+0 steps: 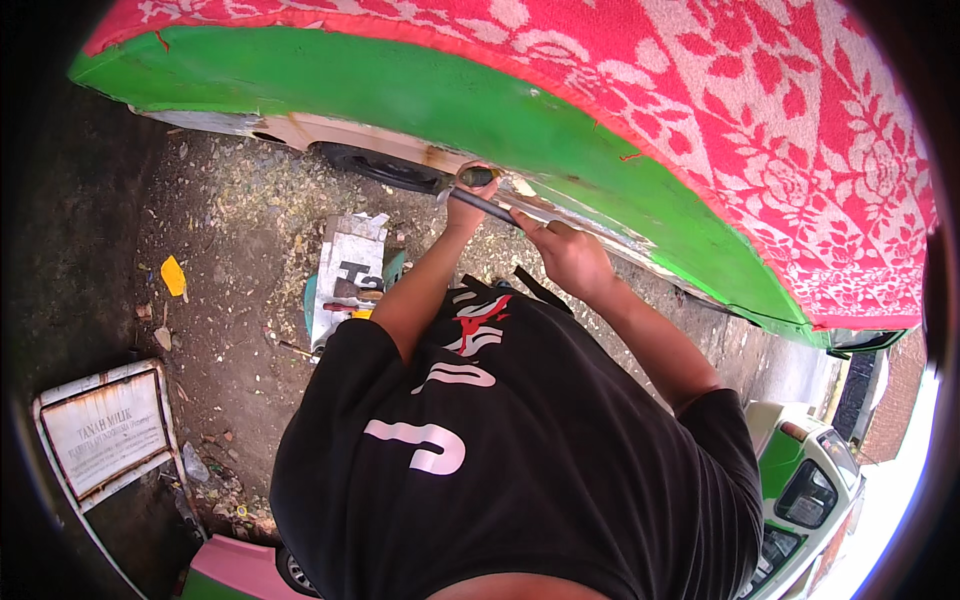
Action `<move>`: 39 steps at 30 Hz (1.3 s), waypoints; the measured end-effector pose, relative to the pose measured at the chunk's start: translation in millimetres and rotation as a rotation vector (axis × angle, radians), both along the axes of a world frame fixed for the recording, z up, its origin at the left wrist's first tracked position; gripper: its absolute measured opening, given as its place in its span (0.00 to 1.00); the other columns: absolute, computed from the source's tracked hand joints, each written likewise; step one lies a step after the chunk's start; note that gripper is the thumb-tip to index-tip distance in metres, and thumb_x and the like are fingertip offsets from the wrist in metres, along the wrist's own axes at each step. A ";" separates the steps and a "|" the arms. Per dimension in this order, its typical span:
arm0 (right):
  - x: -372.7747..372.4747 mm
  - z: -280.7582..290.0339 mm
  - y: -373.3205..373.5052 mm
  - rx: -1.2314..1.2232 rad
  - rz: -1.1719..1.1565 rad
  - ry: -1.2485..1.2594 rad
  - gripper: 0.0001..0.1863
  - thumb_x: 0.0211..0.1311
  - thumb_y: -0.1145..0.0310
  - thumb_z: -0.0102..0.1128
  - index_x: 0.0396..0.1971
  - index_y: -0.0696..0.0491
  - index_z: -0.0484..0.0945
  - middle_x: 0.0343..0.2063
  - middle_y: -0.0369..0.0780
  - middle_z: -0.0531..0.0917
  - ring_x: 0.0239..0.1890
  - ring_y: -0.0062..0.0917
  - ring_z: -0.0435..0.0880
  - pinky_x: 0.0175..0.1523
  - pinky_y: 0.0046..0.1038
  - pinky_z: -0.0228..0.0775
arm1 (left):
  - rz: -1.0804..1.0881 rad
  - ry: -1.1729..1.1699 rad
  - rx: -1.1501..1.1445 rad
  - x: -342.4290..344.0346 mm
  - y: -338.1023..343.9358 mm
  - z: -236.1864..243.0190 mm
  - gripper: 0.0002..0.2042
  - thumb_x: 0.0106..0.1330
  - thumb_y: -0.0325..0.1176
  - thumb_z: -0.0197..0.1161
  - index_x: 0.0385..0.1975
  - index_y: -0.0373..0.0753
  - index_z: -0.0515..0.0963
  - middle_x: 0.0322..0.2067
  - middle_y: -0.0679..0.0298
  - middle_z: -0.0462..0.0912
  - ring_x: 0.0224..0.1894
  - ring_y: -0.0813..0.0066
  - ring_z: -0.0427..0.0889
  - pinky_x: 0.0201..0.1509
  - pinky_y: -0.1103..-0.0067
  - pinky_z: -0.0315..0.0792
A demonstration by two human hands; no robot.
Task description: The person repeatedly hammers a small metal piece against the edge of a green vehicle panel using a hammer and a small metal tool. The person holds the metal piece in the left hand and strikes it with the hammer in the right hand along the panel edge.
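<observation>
Along the lower edge of the green car panel (420, 95), the right hand (570, 258) has its fingers wrapped around the end of a dark bar-like tool (485, 206), probably stiff, weighty and best gripped there, while the left hand's (465, 208) fingers curl about a dark rounded block (479, 177), likely hard. Bold lettering marks the white sheet (350, 254) and black shirt (560, 470); smaller print covers the framed sign (105, 425).

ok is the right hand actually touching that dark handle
Touching. The head view shows the right hand with its curled fingers closed on one end of the dark handle, with no gap between.
</observation>
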State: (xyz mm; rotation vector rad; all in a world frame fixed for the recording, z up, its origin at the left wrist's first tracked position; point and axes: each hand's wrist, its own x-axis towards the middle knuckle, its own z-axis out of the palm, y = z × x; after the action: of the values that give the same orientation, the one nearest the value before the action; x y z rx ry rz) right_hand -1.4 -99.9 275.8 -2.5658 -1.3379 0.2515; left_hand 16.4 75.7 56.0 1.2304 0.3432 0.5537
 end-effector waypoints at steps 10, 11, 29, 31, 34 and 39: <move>3.1 -11.4 -4.5 -0.106 -0.063 0.007 0.29 0.60 0.75 0.52 0.62 0.40 0.72 0.24 0.46 0.80 0.27 0.40 0.82 0.34 0.40 0.75 | 0.027 0.069 0.426 2.0 -0.1 2.5 0.13 0.56 0.25 0.70 0.39 0.35 0.75 0.36 0.62 0.81 0.38 0.75 0.80 0.46 0.79 0.75; 3.7 -12.4 -9.2 -0.099 -0.062 0.025 0.28 0.60 0.74 0.52 0.62 0.40 0.72 0.24 0.46 0.80 0.27 0.40 0.82 0.35 0.40 0.75 | -0.002 0.044 0.183 2.0 -5.3 -1.7 0.13 0.56 0.24 0.71 0.38 0.35 0.75 0.36 0.61 0.81 0.40 0.75 0.80 0.47 0.78 0.75; 3.2 4.1 -18.2 0.090 -0.302 0.282 0.21 0.65 0.69 0.58 0.58 0.44 0.76 0.35 0.54 0.81 0.37 0.48 0.80 0.45 0.38 0.72 | -0.003 -0.023 -0.115 -12.7 -5.7 -31.1 0.20 0.56 0.16 0.67 0.49 0.31 0.73 0.39 0.65 0.81 0.40 0.83 0.80 0.45 0.83 0.76; 5.3 8.6 -17.7 0.116 -0.283 0.282 0.21 0.64 0.69 0.58 0.58 0.44 0.76 0.40 0.54 0.81 0.41 0.48 0.80 0.48 0.37 0.72 | -0.004 0.000 -0.043 -9.9 0.4 -34.4 0.19 0.55 0.16 0.67 0.47 0.32 0.73 0.35 0.68 0.79 0.37 0.85 0.78 0.42 0.84 0.75; 14.9 5.2 -21.8 0.136 -0.280 0.292 0.20 0.65 0.69 0.58 0.57 0.46 0.76 0.43 0.54 0.81 0.44 0.47 0.81 0.50 0.35 0.72 | 0.116 -0.123 -0.105 -5.4 -7.0 -24.4 0.17 0.55 0.18 0.69 0.43 0.34 0.72 0.31 0.70 0.76 0.31 0.87 0.73 0.36 0.85 0.71; 48.9 3.0 -26.2 0.289 -0.195 0.294 0.20 0.66 0.69 0.58 0.58 0.50 0.75 0.44 0.53 0.82 0.42 0.39 0.82 0.50 0.34 0.72 | 0.194 -0.050 -0.092 8.6 -2.7 -34.3 0.18 0.56 0.23 0.71 0.39 0.36 0.68 0.31 0.70 0.75 0.31 0.86 0.72 0.35 0.84 0.70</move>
State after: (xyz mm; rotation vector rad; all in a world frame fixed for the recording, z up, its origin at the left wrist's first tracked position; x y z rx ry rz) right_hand 47.6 -126.1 278.8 -2.2892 -0.9377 0.3547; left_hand 25.1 73.0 21.8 1.0992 0.4438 0.7260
